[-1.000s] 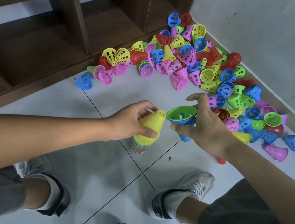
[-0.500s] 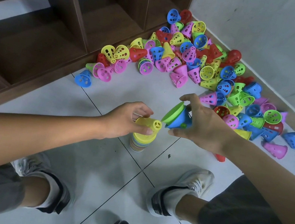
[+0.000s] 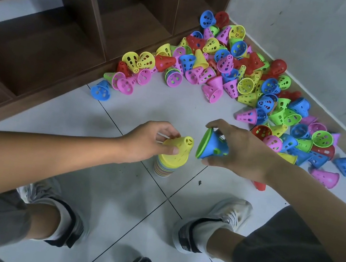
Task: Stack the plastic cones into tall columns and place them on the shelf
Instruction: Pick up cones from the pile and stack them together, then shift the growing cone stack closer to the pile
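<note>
Left hand (image 3: 149,140): grip closed around the yellow cone (image 3: 178,149) topping the stacked column (image 3: 164,167), which stands on the floor (image 3: 111,189) between the person's shoes. Right hand (image 3: 240,152): grip holding a blue cone (image 3: 214,146) nested with a green one, tilted sideways, just beside the yellow tip. Loose cone pile (image 3: 234,77) lies in the corner against the wall, beside the brown shelf (image 3: 52,35).

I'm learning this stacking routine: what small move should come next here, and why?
Probably bring the blue cone, held tilted in the right hand, upright over the yellow cone topping the stack and lower it on; the left hand already grips that top.
</note>
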The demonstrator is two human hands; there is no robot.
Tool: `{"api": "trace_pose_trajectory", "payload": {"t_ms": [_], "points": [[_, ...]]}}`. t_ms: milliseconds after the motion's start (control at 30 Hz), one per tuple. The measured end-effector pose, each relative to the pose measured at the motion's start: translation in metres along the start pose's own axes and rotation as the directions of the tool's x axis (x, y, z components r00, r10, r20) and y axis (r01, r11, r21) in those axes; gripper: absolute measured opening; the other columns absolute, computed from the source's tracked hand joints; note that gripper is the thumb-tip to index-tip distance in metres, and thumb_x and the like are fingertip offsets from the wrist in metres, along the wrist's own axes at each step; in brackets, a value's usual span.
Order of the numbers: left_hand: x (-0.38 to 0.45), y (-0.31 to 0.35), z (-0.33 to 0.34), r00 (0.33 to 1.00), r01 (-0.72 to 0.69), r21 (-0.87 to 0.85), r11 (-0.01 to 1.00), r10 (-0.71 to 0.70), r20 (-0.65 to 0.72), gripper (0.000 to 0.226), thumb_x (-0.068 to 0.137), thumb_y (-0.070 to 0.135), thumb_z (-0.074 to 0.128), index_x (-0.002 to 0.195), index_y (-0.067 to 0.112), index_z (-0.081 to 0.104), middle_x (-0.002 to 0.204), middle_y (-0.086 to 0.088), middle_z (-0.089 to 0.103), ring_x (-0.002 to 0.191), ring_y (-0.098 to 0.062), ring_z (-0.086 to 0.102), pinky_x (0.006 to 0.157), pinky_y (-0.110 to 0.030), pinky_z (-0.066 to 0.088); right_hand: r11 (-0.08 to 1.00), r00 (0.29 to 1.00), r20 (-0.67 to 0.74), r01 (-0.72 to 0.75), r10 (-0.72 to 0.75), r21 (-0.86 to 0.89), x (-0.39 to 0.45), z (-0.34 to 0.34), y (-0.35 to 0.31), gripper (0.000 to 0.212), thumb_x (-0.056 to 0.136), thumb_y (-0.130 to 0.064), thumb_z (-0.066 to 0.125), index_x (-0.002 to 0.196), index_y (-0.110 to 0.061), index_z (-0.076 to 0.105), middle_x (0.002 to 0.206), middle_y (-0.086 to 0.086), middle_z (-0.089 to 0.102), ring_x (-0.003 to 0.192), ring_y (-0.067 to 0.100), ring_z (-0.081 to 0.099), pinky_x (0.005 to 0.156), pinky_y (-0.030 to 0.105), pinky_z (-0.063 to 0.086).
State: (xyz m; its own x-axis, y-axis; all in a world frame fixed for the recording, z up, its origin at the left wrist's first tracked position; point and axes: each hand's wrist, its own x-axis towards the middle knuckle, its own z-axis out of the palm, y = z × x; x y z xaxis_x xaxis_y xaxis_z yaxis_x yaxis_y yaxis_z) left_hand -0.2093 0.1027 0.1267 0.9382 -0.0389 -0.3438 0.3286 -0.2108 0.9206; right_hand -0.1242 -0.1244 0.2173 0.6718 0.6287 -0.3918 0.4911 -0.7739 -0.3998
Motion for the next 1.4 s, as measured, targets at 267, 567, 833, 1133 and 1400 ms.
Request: {"api": "trace_pose_trajectory", "payload": {"t_ms": [267,567,833,1133,1400], "points": [[0.001,0.01,-0.007,0.991,0.137,-0.321,0.937,-0.127,0.053,0.03,0.1,0.021,0.053,0.127,0.01,0.063,0.12,-0.011,0.073,0.117,-0.023,0.067,0.105,-0.033,0.05,0.999,0.994,-0.101,0.052,-0.052,-0.005,0.018,0.025,-0.021,0.086,0.079,-0.044,0.081,0.148,-0.024,0.035,0.127,0.0,0.058,0.101,0.018,0.053,0.084,0.03,0.044],[-0.002,-0.001,-0.007,0.98,0.201,-0.301,0.932,-0.193,0.054,0.045,0.105,0.049,0.038,0.131,0.019,0.059,0.126,-0.004,0.07,0.118,-0.013,0.066,0.111,-0.033,0.043,0.964,0.982,-0.174,0.115,-0.073,0.241,0.025,0.07,-0.029,0.064,0.082,-0.02,0.076,0.139,-0.025,0.046,0.121,-0.003,0.06,0.1,0.015,0.061,0.091,0.035,0.054],[-0.011,0.001,-0.007,0.982,0.189,-0.109,0.976,-0.184,0.049,0.036,0.101,0.042,0.056,0.131,0.023,0.061,0.134,0.004,0.061,0.127,-0.009,0.056,0.112,-0.036,0.043,0.839,0.973,0.048,-0.218,0.224,0.498,0.024,0.101,-0.008,0.095,0.074,-0.028,0.089,0.15,-0.024,0.033,0.138,-0.001,0.049,0.112,0.015,0.057,0.087,0.031,0.054],[0.001,-0.023,0.024,0.994,0.097,0.207,0.973,-0.107,0.036,0.078,0.076,0.031,0.087,0.144,0.028,0.048,0.124,0.009,0.066,0.113,-0.01,0.065,0.101,-0.025,0.05,0.877,0.937,0.204,-0.34,0.284,0.341,0.027,0.106,0.006,0.099,0.078,-0.031,0.085,0.155,-0.023,0.024,0.147,0.005,0.045,0.123,0.022,0.055,0.098,0.035,0.05],[0.009,-0.044,0.047,0.979,0.108,0.086,0.99,-0.091,-0.182,0.052,0.065,0.04,0.082,0.112,0.05,0.062,0.1,0.017,0.074,0.088,-0.005,0.068,0.086,-0.026,0.055,0.935,0.947,0.129,-0.312,0.293,0.171,0.019,0.081,0.037,0.077,0.084,-0.033,0.079,0.149,-0.021,0.039,0.142,0.005,0.042,0.114,0.023,0.059,0.09,0.031,0.049]]}}
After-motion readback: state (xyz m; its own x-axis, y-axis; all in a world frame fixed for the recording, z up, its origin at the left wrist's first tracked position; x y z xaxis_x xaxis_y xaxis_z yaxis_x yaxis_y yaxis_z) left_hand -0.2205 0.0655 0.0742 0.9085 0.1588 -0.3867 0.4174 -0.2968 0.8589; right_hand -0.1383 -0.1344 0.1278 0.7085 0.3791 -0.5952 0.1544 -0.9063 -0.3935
